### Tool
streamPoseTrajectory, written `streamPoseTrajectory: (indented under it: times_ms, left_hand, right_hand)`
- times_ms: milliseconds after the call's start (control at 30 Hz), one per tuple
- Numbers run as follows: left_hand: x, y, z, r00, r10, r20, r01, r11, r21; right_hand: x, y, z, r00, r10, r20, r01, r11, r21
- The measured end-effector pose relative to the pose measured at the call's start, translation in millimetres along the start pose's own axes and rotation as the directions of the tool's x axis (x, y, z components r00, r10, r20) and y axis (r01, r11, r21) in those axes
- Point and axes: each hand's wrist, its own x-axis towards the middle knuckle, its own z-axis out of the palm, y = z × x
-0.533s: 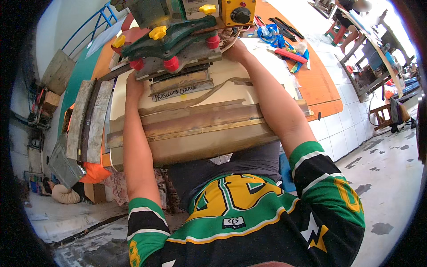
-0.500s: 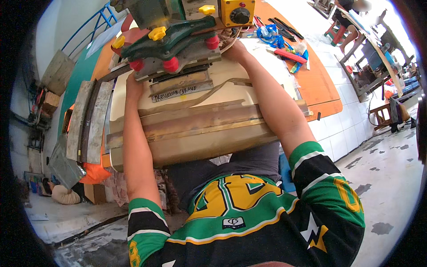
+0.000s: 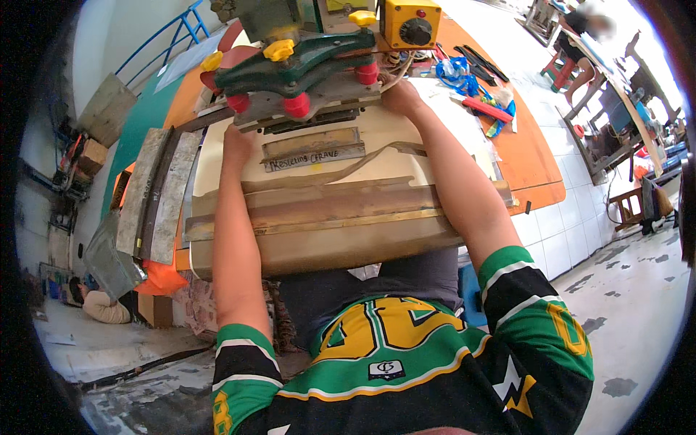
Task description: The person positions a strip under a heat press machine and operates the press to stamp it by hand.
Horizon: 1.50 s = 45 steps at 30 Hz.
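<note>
A press head (image 3: pixel 297 72) with a dark green frame, yellow knobs and red round feet stands in front of me. Below its flat lower plate lies a small metal plate (image 3: pixel 313 150) with handwriting, on a cream work board (image 3: pixel 391 134). At the left end of the press head is my left hand (image 3: pixel 238 145), blurred, its fingers hidden. My right hand (image 3: pixel 401 96) is at the right end, beside a cable, and its fingers are also smeared or hidden. Neither hand shows clearly what it holds.
A yellow control box (image 3: pixel 410 25) with a black dial sits behind the right hand. Blue plastic wrap (image 3: pixel 455 75) and a red tool (image 3: pixel 487 110) lie on the orange table (image 3: pixel 533 167). Metal bars (image 3: pixel 174 196) rest at left. A person (image 3: pixel 580 47) sits far right.
The whole view has shifted, so the press appears farther right and lower. More of the cream board shows between the press head and the metal plate. Both hands stay at its ends.
</note>
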Motion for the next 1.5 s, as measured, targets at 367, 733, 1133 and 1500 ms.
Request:
streamPoseTrajectory:
  times_ms: [367, 733, 1133, 1500]
  left_hand:
    - [2.9, 21.7, 2.3, 0.98, -0.199, -0.029, 0.198, 0.979, -0.036]
    - [0.6, -15.8, -1.8, 0.983, -0.181, 0.02, 0.176, 0.972, 0.153]
    - [-8.0, 58.6, -16.9, 0.998, -0.06, -0.023, 0.059, 0.997, -0.058]
    - [-9.3, 55.6, -17.8, 0.994, -0.11, 0.004, 0.109, 0.98, -0.167]
  right_hand:
    - [2.6, 21.4, 15.5, 0.997, -0.043, -0.06, 0.046, 0.998, 0.044]
    - [4.9, 11.8, 18.3, 0.982, -0.133, -0.135, 0.14, 0.989, 0.051]
    - [-2.8, 3.0, -0.4, 1.0, -0.026, 0.015, 0.027, 0.997, -0.069]
    - [-5.2, -1.2, -0.9, 0.999, -0.045, 0.019, 0.045, 0.999, -0.004]
